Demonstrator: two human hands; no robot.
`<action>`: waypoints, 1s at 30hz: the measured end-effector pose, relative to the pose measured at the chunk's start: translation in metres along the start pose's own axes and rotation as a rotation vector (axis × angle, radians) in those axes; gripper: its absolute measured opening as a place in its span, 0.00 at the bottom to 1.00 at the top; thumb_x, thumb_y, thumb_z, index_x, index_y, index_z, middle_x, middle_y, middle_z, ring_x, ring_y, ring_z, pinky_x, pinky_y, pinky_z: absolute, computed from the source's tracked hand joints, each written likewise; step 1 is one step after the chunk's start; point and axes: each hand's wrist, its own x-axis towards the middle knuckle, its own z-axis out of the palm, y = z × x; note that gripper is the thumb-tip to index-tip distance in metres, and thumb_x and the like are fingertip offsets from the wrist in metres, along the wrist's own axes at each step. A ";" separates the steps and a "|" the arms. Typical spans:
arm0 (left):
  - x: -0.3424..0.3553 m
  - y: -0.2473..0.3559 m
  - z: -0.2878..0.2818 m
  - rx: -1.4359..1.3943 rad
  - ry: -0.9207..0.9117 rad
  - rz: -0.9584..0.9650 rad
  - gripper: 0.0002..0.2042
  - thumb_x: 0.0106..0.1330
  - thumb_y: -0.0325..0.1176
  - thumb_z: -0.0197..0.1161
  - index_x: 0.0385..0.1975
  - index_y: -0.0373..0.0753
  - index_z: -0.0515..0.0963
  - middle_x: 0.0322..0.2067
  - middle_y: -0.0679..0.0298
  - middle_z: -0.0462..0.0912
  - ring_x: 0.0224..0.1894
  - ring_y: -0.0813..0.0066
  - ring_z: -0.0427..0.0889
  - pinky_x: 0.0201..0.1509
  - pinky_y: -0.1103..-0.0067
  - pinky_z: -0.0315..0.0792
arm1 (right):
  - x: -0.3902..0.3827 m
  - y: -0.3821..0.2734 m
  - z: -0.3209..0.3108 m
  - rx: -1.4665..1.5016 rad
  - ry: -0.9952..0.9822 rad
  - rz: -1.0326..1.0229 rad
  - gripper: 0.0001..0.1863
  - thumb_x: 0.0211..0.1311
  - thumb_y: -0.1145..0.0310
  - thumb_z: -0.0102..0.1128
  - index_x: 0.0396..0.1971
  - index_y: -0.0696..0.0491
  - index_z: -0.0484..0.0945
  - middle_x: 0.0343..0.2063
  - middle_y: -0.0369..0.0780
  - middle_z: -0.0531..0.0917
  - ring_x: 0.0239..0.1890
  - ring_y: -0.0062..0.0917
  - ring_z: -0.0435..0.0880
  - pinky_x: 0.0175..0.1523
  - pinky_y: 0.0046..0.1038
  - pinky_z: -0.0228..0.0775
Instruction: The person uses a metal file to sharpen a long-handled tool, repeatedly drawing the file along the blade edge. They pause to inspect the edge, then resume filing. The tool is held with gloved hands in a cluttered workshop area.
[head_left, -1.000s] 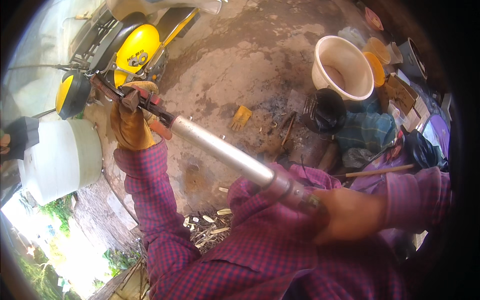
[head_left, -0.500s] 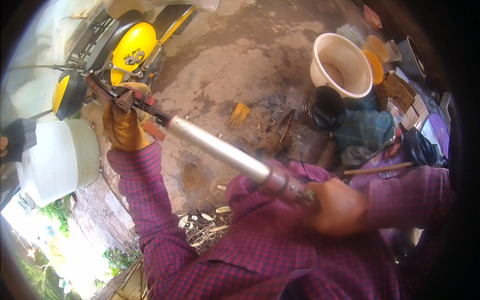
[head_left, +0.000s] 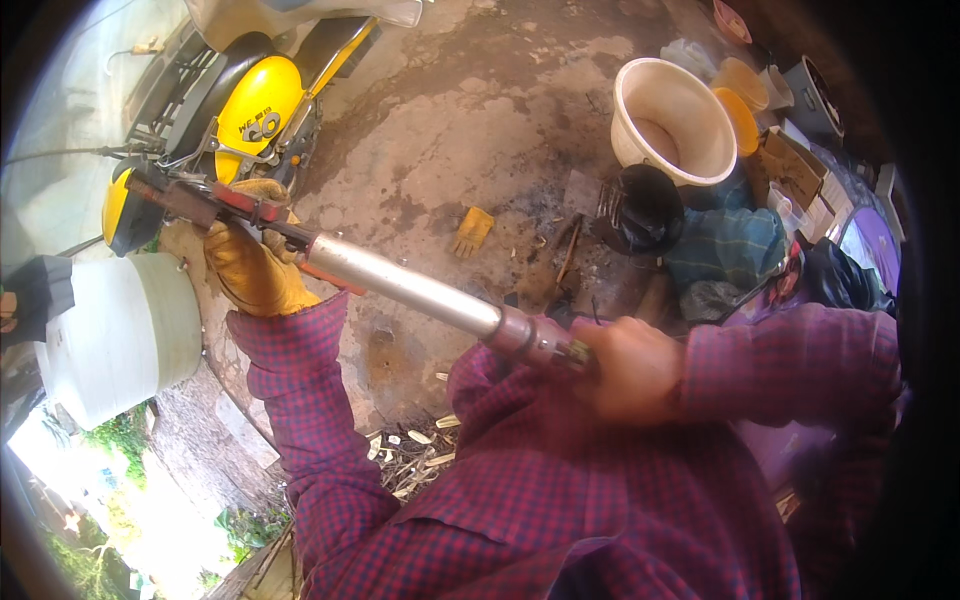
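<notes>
A long silver metal tube (head_left: 405, 282) with a dark reddish collar slants across in front of me. My left hand (head_left: 255, 270), in a yellow work glove, is closed round its far left end, where rusty jaw-like metal with red parts (head_left: 195, 203) sticks out past the glove. That piece looks like a wrench head, but its exact kind is unclear. My bare right hand (head_left: 635, 372), smeared by motion, is closed at the tube's near end by my chest. Its fingertips are partly hidden. A second yellow glove (head_left: 474, 231) lies on the ground beyond the tube.
A yellow-and-black motorcycle (head_left: 262, 105) stands at the far left, above a large white drum (head_left: 125, 330). To the right are a cream tub (head_left: 620, 110), a black pot (head_left: 645, 215), cardboard and bags. Corn husks or cobs (head_left: 410, 455) lie near me.
The tube's near end and my right hand have shifted left and slightly up. The rusty head at the far end has turned, and my left wrist has moved slightly right.
</notes>
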 end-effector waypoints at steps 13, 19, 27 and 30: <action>-0.032 -0.008 0.021 -0.029 0.016 -0.056 0.41 0.58 0.81 0.59 0.34 0.39 0.80 0.11 0.73 0.67 0.09 0.83 0.57 0.13 0.82 0.53 | 0.066 0.024 0.009 -0.158 0.280 -0.093 0.15 0.57 0.66 0.63 0.43 0.57 0.81 0.30 0.55 0.86 0.38 0.54 0.87 0.45 0.51 0.79; -0.021 -0.011 0.004 -0.073 -0.079 -0.064 0.39 0.61 0.79 0.59 0.33 0.38 0.79 0.17 0.69 0.75 0.13 0.82 0.66 0.17 0.82 0.62 | 0.052 0.013 -0.005 -0.126 0.109 -0.048 0.15 0.57 0.68 0.60 0.42 0.59 0.81 0.31 0.57 0.87 0.40 0.53 0.88 0.47 0.50 0.79; 0.016 -0.005 -0.064 0.863 -0.049 0.200 0.14 0.79 0.35 0.50 0.56 0.35 0.74 0.48 0.61 0.83 0.45 0.76 0.82 0.48 0.82 0.76 | -0.035 -0.034 -0.083 -0.139 -0.346 0.093 0.13 0.53 0.71 0.57 0.33 0.65 0.85 0.30 0.60 0.86 0.40 0.54 0.89 0.46 0.48 0.81; 0.026 0.002 -0.074 0.890 -0.181 0.427 0.19 0.75 0.45 0.51 0.37 0.35 0.83 0.34 0.64 0.85 0.33 0.75 0.82 0.38 0.79 0.76 | -0.048 -0.051 -0.095 -0.163 -0.450 0.151 0.14 0.55 0.69 0.59 0.34 0.64 0.85 0.31 0.59 0.86 0.39 0.52 0.89 0.45 0.47 0.82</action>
